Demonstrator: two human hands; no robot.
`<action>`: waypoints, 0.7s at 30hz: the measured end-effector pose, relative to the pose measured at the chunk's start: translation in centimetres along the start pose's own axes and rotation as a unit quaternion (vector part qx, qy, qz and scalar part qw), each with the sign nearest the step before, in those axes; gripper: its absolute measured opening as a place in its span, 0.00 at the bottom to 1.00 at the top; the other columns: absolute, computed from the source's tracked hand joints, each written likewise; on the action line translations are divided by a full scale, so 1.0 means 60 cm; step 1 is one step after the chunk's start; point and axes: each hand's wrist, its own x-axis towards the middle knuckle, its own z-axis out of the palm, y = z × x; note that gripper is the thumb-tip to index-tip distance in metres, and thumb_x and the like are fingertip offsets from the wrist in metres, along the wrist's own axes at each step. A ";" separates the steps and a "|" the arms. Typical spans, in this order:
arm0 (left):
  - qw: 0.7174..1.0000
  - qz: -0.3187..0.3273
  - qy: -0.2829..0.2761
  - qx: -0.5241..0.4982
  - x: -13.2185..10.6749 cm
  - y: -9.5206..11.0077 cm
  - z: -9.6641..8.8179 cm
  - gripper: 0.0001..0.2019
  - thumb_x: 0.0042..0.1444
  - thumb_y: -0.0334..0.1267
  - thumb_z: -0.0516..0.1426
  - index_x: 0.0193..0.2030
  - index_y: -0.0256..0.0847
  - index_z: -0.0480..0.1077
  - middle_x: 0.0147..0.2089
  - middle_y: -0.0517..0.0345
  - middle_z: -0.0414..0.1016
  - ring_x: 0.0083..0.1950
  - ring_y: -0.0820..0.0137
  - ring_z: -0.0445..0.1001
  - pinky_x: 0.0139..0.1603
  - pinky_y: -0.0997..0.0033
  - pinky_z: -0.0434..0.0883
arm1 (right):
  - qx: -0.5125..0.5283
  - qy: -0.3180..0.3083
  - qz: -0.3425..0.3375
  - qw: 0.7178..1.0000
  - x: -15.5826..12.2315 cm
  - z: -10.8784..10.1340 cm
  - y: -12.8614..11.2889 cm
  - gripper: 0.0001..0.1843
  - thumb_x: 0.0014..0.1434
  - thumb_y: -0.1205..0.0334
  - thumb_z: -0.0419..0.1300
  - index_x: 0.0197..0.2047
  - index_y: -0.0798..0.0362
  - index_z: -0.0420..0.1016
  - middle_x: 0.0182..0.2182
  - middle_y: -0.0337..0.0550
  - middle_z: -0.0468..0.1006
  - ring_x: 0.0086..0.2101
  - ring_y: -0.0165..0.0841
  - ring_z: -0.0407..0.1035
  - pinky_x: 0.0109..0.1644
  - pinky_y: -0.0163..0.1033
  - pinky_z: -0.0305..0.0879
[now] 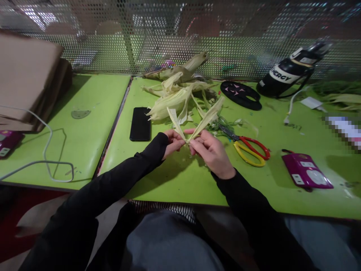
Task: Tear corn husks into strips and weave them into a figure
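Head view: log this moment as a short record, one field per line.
Left hand: pinching pale yellow husk piece, spread in a V
Right hand: pinching the same piece, close to the left hand
Behind hands: heap of pale yellow husks
Left of hands: black rectangular phone
Right of hands: red-and-yellow-handled metal scissors
Further right: purple box-shaped power socket
Surface: light green tabletop
Unclear: one strip or two

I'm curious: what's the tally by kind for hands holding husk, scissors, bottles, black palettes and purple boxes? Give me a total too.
Hands holding husk: 2
Scissors: 1 pair
Bottle: 1
Black palette: 1
Purple boxes: 2
Total: 7
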 end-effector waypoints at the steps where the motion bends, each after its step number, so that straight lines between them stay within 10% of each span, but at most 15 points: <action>1: 1.000 0.010 -0.009 0.008 0.003 -0.003 -0.003 0.10 0.56 0.37 0.62 0.31 0.37 0.65 0.21 0.67 0.64 0.21 0.81 0.59 0.24 0.78 0.57 | -0.003 -0.001 0.005 1.000 -0.001 0.000 -0.001 0.15 0.65 0.60 0.56 0.53 0.54 0.73 0.22 0.33 0.65 0.24 0.27 0.61 0.28 0.35 0.58; 13: 0.993 0.092 -0.024 0.064 0.002 -0.011 -0.008 0.13 0.55 0.45 0.63 0.38 0.37 0.72 0.22 0.66 0.59 0.23 0.77 0.56 0.24 0.73 0.55 | 0.098 0.025 0.024 0.995 -0.002 -0.001 0.011 0.10 0.63 0.56 0.58 0.47 0.49 0.71 0.18 0.28 0.54 0.18 0.24 0.46 0.20 0.33 0.40; 21: 0.990 0.105 -0.013 0.091 0.009 -0.018 -0.009 0.11 0.61 0.42 0.57 0.44 0.35 0.70 0.20 0.68 0.57 0.22 0.77 0.54 0.24 0.73 0.53 | -0.078 0.044 -0.070 0.994 0.008 -0.007 0.014 0.09 0.61 0.55 0.62 0.38 0.50 0.79 0.30 0.39 0.74 0.26 0.28 0.65 0.28 0.36 0.62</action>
